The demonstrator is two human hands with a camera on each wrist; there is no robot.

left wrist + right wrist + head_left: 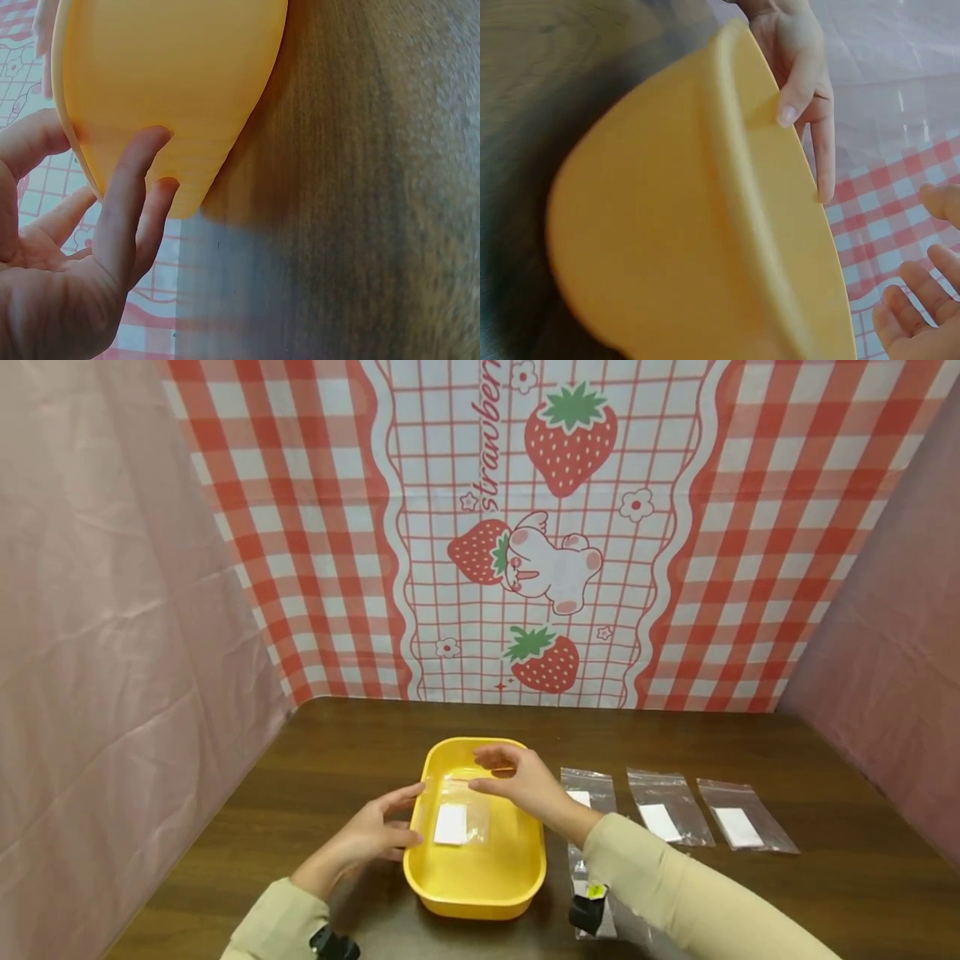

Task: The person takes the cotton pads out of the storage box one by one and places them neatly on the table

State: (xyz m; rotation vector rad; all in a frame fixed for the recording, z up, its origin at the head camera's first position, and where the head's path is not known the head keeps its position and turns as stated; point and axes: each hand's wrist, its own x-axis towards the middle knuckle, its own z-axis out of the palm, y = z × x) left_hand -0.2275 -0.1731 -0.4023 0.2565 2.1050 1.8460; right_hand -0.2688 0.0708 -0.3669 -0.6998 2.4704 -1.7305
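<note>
A yellow plastic tub (480, 881) stands on the table. Inside it lies a clear zip bag with a white rectangular piece (451, 824) in it. At the tub's left side, my left hand (369, 833) touches the rim with its thumb and fingertips, the fingers fairly straight. The left wrist view shows that hand (97, 232) against the tub's outer wall (187, 82). My right hand (521, 783) hovers over the tub's far right part, above the bag. Its fingers are spread and hold nothing, as the right wrist view also shows (922, 307).
Right of the tub, several similar clear zip bags lie on the dark wooden table (345, 735), among them a middle bag (686, 814) and a far right one (765, 827). My right sleeve partly covers others. A strawberry-print cloth (525, 610) hangs behind.
</note>
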